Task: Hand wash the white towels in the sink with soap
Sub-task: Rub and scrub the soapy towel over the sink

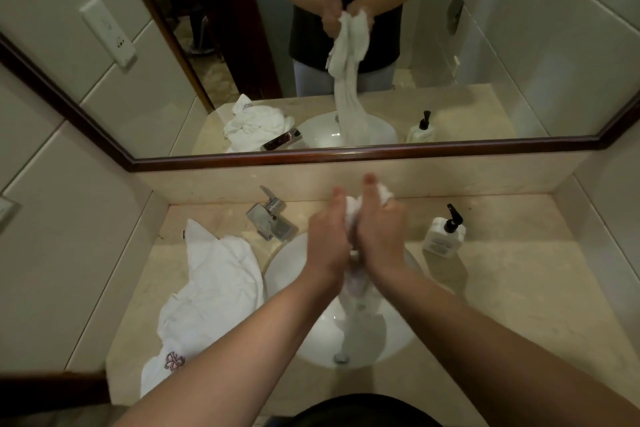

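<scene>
A white towel (353,208) is gripped between left hand (327,239) and right hand (379,236).
For a thorough scrub, it is best kept bunched tightly above the sink (287,274).

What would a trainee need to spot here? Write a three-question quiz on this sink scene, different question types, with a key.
1. True or false: the soap bottle stands on the counter to the right of the sink.
2. Multiple choice: the towel being washed is
A. lying flat on the counter
B. gripped between the left hand and the right hand above the sink
C. hanging on the tap
3. Fill the gap: the second towel, with a purple emblem at one corner, lies on the counter to the ____ of the sink.

Key: 1 true; 2 B; 3 left.
</scene>
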{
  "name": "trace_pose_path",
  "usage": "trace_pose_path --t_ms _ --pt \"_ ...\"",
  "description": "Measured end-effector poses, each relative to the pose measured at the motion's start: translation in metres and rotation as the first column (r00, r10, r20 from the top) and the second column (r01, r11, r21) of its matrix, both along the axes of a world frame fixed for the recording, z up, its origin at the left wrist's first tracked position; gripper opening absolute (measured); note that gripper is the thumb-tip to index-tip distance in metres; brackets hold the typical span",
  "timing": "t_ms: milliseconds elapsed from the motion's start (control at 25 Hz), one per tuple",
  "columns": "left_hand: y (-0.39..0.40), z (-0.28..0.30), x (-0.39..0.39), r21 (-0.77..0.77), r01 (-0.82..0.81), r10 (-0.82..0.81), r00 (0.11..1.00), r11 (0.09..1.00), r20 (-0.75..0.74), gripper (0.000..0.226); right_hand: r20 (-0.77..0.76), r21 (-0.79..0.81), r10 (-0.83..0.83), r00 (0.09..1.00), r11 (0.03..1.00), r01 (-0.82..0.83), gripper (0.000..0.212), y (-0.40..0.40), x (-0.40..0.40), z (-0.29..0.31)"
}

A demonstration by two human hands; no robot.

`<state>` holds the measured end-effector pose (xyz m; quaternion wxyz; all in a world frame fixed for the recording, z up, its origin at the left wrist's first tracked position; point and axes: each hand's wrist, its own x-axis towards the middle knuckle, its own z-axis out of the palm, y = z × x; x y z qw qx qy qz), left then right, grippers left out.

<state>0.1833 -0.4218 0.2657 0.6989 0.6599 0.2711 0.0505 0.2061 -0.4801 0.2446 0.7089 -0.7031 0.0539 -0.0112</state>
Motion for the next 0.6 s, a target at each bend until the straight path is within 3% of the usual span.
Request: trace_pose_path --t_ms 80,200,360,480,520,600 --pt "-0.001 0.001 0.002 0.074 0.010 -0.012 1.000 0.997 0.028 0.056 -0.037 0.047 -0.043 0.998 0.998 0.045 0.048 0.001 0.001 0.003" --pt "0.006 0.002 0.007 0.077 -0.056 0.056 0.998 0.995 -0.003 0.057 0.039 0.026 0.131 0.991 0.991 -0.133 0.049 0.003 -0.021 0.001" --pt "0.002 0.003 0.005 0.156 0.052 -0.055 0.998 0.986 0.014 0.057 -0.041 0.059 -0.087 0.995 0.994 0.089 0.048 0.004 0.006 0.011" --pt "0.016 0.010 0.012 0.080 -0.035 0.037 0.999 0.996 -0.023 0.054 0.026 0.048 0.100 0.995 0.994 -0.101 0.049 0.015 -0.016 0.012" --pt "0.016 0.011 0.011 0.097 -0.016 0.016 1.000 0.995 0.006 0.054 0.027 0.054 0.096 0.995 0.994 -0.097 0.050 0.014 -0.014 0.012" --pt "0.011 0.012 0.009 0.170 0.070 -0.079 0.996 0.983 0.048 0.056 -0.033 0.072 -0.074 0.997 0.995 0.076 0.050 0.008 0.003 0.013"
